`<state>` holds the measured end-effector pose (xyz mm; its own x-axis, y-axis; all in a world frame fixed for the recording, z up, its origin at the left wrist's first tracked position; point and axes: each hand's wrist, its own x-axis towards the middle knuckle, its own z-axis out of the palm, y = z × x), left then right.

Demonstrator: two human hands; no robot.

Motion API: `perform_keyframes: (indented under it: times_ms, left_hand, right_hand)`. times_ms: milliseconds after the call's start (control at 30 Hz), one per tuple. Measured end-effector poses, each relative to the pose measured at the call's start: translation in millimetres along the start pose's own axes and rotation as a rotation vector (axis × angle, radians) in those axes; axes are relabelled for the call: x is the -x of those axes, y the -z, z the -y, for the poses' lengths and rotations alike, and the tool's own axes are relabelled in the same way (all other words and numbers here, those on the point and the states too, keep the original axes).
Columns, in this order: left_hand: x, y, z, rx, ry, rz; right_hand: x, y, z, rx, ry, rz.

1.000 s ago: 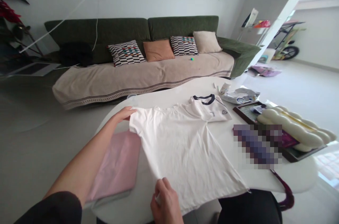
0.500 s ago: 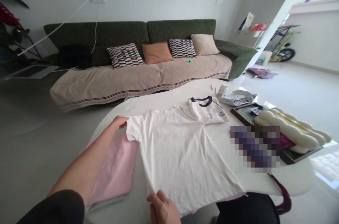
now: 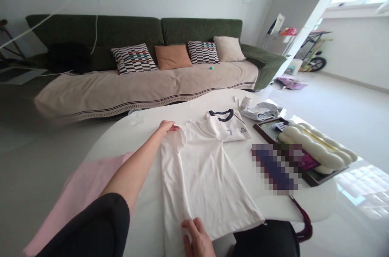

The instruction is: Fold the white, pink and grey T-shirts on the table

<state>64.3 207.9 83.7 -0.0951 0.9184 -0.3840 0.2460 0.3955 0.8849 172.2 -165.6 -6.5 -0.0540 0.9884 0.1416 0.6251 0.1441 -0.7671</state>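
Observation:
A white T-shirt lies spread on the table, its left side turned inward so that the sleeve rests over the body. At the upper left of the shirt, my left hand is closed on the cloth near the shoulder. My right hand pinches the lower part along the fold, close to the hem. Behind the shirt's right shoulder sits a folded white shirt with a dark collar, partly covered by it. Pink folded cloth lies at the left, partly hidden by my left arm.
The white table also carries a clear cup, a silver packet and a dark tray with a cream puffy item. A blurred-out purple item lies beside the tray. Beyond stands a green sofa.
My left hand has moved right, carrying the sleeve side inward over the shirt. My right hand still grips near the hem, slightly further right and lower. The camera view has shifted a little.

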Motion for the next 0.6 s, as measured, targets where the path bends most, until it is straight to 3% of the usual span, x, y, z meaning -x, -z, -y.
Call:
perform_keyframes:
  times_ms: [167,300,433,500,600]
  left_hand:
    - [-2,-20.7,16,0.036,-0.116,-0.014]
    - [3,-14.5,17,-0.003,-0.281,-0.061]
    - [31,-7.6,35,-0.100,-0.456,-0.068]
    - [50,-9.8,55,-0.246,-0.570,-0.045]
    - [76,-16.1,87,-0.669,-0.688,-0.010]
  right_hand:
    - [0,0,2,0.068,0.023,-0.028]
    - [1,14,1,0.282,0.057,-0.093]
    - [-4,26,-2,0.512,0.261,-0.219]
    - [-8,21,-2,0.537,0.333,-0.179]
    - [-11,6,2,0.523,0.341,-0.083]
